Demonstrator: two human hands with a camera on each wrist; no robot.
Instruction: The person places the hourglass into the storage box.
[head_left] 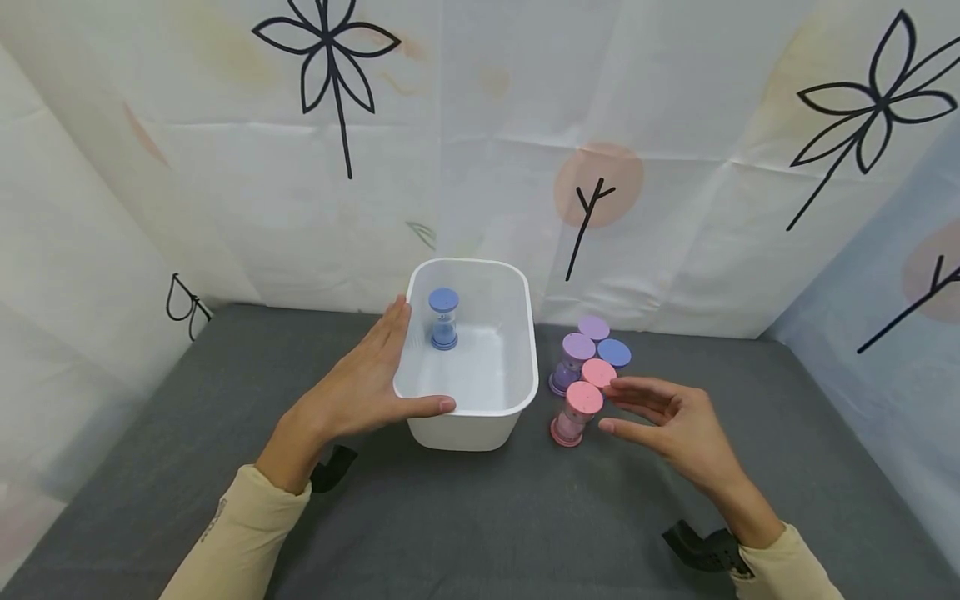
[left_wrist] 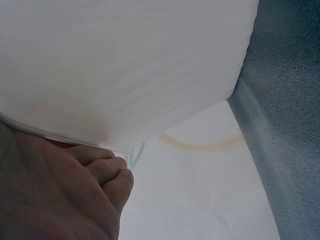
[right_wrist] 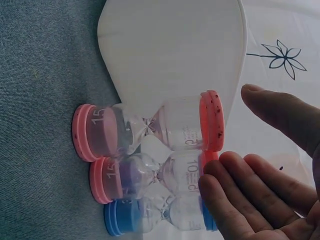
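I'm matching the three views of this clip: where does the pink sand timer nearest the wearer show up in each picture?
Head: the pink sand timer stands right of center, just right of the white tub.
Left wrist: not in it; the tub's wall fills the upper left.
Right wrist: about mid-picture, turned sideways, the uppermost timer there.
Shared landmark: the white tub, visible in all three.

White fabric backdrop [head_left: 480,108] with black outline flowers [head_left: 326,37] and peach circles [head_left: 618,171] behind a grey cloth surface [head_left: 480,517]
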